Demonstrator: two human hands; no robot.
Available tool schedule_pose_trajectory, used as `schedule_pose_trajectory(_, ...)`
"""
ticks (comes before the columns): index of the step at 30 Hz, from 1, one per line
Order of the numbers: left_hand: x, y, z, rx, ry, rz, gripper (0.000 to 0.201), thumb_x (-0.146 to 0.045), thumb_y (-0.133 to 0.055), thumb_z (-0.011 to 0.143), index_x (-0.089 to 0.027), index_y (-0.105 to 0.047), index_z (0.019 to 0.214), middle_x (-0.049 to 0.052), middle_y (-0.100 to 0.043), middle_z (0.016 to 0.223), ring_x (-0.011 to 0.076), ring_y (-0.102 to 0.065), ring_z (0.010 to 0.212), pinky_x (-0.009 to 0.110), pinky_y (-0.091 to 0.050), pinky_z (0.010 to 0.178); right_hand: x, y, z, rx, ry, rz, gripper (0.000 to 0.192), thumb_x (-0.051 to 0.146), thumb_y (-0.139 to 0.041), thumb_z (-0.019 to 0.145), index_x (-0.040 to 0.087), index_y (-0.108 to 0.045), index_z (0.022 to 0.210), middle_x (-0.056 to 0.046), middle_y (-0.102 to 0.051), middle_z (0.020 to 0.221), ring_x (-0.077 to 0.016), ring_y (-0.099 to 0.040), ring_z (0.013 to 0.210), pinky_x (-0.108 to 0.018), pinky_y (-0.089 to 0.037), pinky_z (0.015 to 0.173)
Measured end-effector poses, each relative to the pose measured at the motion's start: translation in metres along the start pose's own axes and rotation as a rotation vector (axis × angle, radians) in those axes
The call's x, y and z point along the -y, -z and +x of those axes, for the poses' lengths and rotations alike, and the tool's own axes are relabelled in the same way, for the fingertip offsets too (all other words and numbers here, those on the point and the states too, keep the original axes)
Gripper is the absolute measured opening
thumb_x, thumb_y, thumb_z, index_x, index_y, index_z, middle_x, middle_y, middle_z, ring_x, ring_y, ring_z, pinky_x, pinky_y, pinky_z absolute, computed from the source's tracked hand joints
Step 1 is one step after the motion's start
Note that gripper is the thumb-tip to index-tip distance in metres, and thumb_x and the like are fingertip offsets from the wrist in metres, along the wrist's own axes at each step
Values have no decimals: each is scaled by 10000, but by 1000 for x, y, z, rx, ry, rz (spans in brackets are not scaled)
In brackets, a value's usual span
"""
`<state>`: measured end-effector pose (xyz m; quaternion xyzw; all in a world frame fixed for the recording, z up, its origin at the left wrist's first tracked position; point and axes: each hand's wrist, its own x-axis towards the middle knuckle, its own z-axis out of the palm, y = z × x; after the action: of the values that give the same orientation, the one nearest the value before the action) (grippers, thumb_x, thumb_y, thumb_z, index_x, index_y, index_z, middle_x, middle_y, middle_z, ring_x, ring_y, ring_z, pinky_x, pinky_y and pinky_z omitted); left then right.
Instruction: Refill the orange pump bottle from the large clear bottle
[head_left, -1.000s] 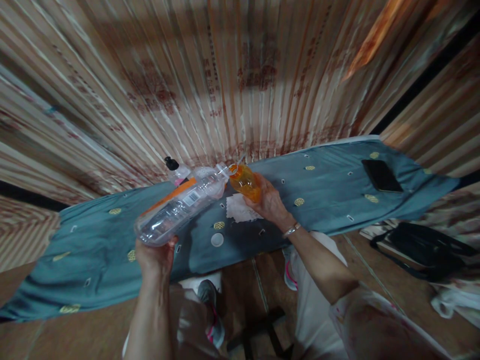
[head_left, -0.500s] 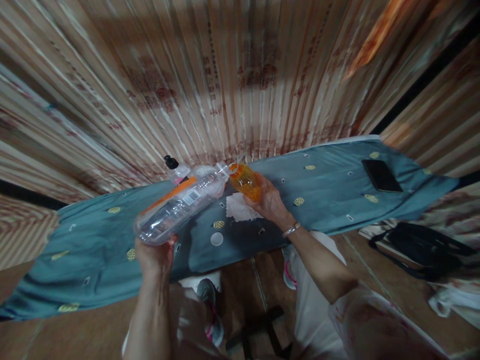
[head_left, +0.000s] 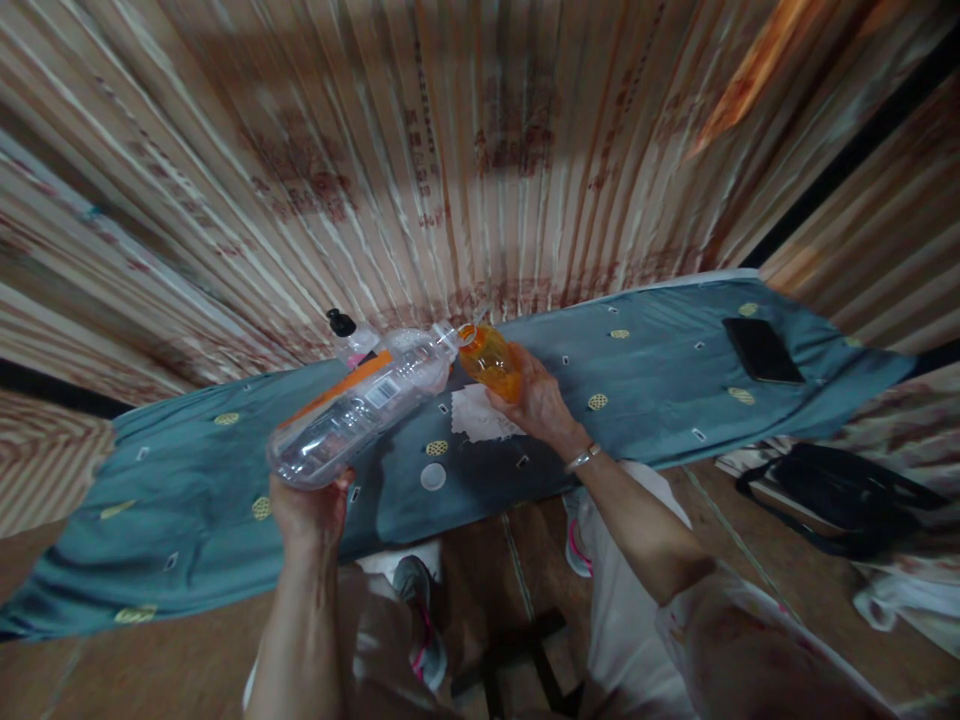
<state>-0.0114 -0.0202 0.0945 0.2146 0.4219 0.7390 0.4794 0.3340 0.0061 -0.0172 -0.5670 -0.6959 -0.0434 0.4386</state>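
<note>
Over the blue-covered board, my left hand gripped the base of the clear plastic bottle, tipped so its neck met the mouth of the small orange bottle — that one wrapped in my right hand. A white cap lay beneath, a black phone well apart.

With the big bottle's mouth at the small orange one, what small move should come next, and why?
Probably keep the clear bottle tilted and steady: the left hand holds its base, its mouth meets the orange bottle in the right hand, and water remains inside.
</note>
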Motion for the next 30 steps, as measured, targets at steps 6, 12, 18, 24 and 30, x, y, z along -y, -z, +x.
schedule_pose_trajectory(6, -1, -1, -1, -30, 44, -13, 144, -244, -863, 903, -242, -854, 1046, 41, -830, 895, 177, -628, 594, 182, -317, 409, 1, 2, 2, 19, -19, -1, 941, 431, -960, 1072, 163, -533, 1868, -309, -859, 1632, -506, -882, 1515, -811, -753, 1321)
schedule_pose_trajectory(12, -4, -4, -4, -33, 33, 12, 141, -234, -823, 880, -231, -840, 1020, 59, -809, 906, 191, -636, 616, 192, -333, 410, 3, 1, 3, 18, -24, 7, 914, 396, -958, 1064, 149, -554, 1846, -313, -856, 1643, -499, -875, 1532, -794, -746, 1346)
schedule_pose_trajectory(18, -4, -5, -5, -35, 37, 42, 138, -260, -821, 902, -229, -833, 1036, 49, -807, 930, 181, -634, 625, 183, -351, 413, 4, 2, 3, 2, -11, 8, 899, 333, -922, 1065, 174, -530, 1858, -293, -869, 1622, -499, -892, 1507, -817, -745, 1332)
schedule_pose_trajectory(24, -3, -2, -3, -15, 39, 67, 116, -288, -842, 931, -238, -848, 1035, 53, -795, 914, 177, -625, 627, 169, -356, 417, 5, 5, 3, 33, -31, 12, 910, 351, -913, 1081, 190, -507, 1879, -291, -856, 1642, -495, -865, 1552, -801, -736, 1345)
schedule_pose_trajectory(30, -2, -2, -4, -17, 49, 36, 127, -249, -884, 894, -246, -860, 1019, 55, -831, 932, 168, -624, 627, 161, -362, 421, 7, 6, 4, 42, -34, 7, 877, 382, -926, 1082, 160, -547, 1841, -297, -856, 1652, -488, -864, 1547, -774, -737, 1353)
